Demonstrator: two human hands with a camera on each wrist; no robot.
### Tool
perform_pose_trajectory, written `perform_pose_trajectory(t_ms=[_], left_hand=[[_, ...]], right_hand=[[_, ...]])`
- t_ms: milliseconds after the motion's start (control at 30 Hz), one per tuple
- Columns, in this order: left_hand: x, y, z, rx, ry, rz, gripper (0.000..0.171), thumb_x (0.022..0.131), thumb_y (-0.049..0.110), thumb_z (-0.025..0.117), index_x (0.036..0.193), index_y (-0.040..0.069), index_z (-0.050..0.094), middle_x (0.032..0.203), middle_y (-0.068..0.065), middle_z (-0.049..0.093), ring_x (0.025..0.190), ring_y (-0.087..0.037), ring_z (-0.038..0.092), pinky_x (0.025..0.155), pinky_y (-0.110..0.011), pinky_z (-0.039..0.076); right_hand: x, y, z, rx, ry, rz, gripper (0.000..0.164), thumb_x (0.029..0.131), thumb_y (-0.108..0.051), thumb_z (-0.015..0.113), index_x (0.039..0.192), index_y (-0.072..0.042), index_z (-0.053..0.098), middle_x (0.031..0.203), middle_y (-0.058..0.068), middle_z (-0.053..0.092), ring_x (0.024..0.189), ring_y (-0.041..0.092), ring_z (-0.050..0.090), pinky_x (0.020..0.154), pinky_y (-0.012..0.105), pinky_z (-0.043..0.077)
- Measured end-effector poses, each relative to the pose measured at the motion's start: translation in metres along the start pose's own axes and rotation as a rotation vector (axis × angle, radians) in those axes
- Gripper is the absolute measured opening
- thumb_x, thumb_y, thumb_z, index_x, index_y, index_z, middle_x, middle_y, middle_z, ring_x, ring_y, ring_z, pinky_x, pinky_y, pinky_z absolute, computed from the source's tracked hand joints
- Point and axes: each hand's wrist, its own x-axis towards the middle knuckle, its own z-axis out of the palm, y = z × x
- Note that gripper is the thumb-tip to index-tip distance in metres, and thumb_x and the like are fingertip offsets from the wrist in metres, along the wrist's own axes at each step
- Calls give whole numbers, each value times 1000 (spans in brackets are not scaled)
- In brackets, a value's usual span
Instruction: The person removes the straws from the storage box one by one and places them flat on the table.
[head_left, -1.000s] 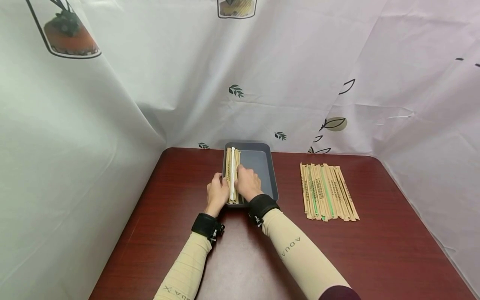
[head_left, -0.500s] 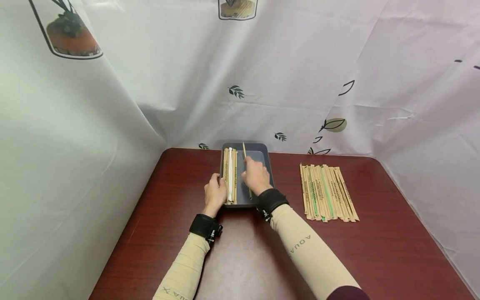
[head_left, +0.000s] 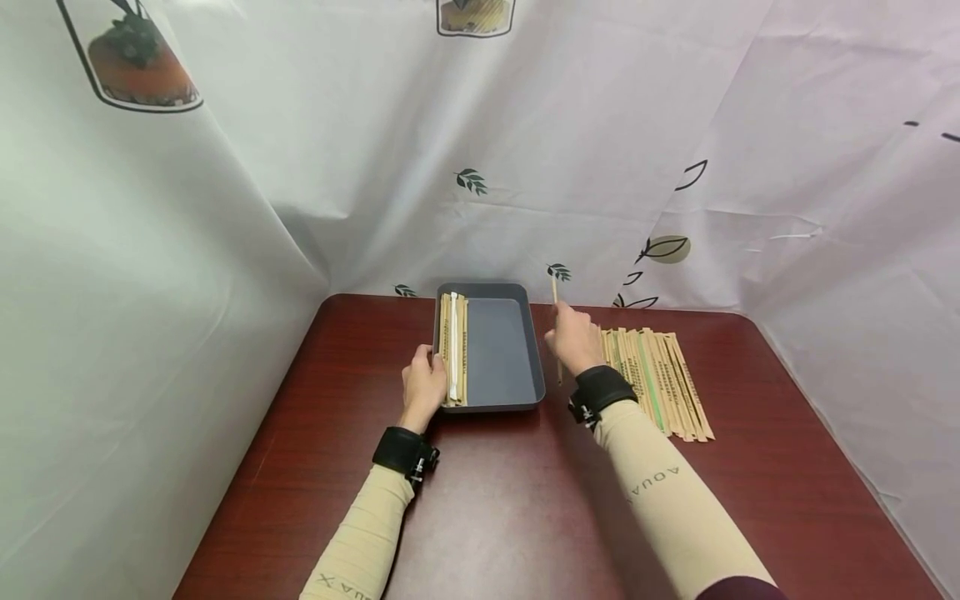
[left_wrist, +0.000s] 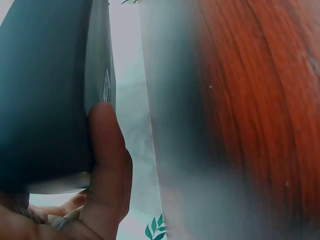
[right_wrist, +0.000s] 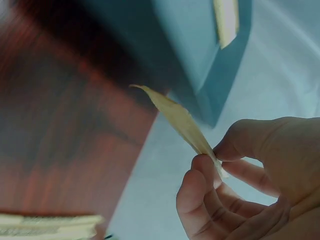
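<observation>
My left hand [head_left: 423,387] grips the left side wall of a shallow grey tray [head_left: 501,354]; in the left wrist view a finger lies along the wall of the tray [left_wrist: 45,90]. Inside, at the tray's left side, lies a lengthwise row of brown paper-wrapped sticks [head_left: 462,350] with a white one [head_left: 453,346] on top. Right of the tray, my right hand [head_left: 576,340] pinches one slim brown paper-wrapped stick [head_left: 555,290] between thumb and fingers. The right wrist view shows this stick [right_wrist: 182,122] with its far end pointing away from the fingertips.
Several more paper-wrapped sticks [head_left: 660,375], some with green stripes, lie side by side on the dark red table [head_left: 480,508] at the right, partly behind my right hand and wrist. A white printed curtain [head_left: 390,167] stands behind the table's back edge and at both sides.
My right hand has picked one stick from the tray and carried it right, out over the tray's right edge. My left hand stays at the tray, which has shifted slightly left in view.
</observation>
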Motion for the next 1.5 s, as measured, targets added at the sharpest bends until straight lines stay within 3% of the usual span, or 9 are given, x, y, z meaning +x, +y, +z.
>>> perform_pose_trajectory(t_ms=[333, 600, 733, 933, 1500], left_hand=[[0, 0, 1, -2, -23, -16, 35, 110, 24, 46, 138, 7, 58, 72, -8, 55, 58, -23, 48, 53, -34, 35], [0, 2, 2, 7, -11, -4, 34, 109, 24, 46, 136, 6, 58, 77, -9, 59, 65, -25, 52, 61, -36, 40], [1, 2, 3, 13, -5, 9, 33, 109, 23, 46, 135, 5, 59, 76, -9, 60, 66, -26, 53, 64, -36, 41], [-1, 3, 3, -3, -15, 6, 33, 110, 23, 46, 135, 5, 59, 69, -8, 55, 57, -23, 50, 57, -35, 38], [-2, 4, 4, -2, -18, 5, 35, 110, 24, 46, 136, 5, 58, 69, -7, 56, 60, -23, 51, 58, -35, 39]], right_hand=[[-12, 56, 6, -91, -70, 70, 39, 94, -4, 68, 130, 4, 59, 109, 28, 68, 94, 44, 67, 75, 51, 53], [-25, 84, 17, -156, -77, 64, 38, 90, -1, 64, 128, 5, 62, 105, 32, 68, 91, 47, 67, 71, 55, 53], [-29, 89, 20, -158, -61, 63, 32, 90, 1, 62, 121, 6, 64, 104, 33, 67, 90, 48, 67, 71, 56, 53], [-33, 93, 24, -189, -62, 76, 25, 95, -1, 55, 117, 4, 65, 103, 35, 67, 88, 50, 67, 70, 60, 53], [-32, 100, 28, -230, -113, 91, 27, 98, -1, 49, 120, 6, 64, 108, 38, 64, 93, 53, 66, 72, 62, 53]])
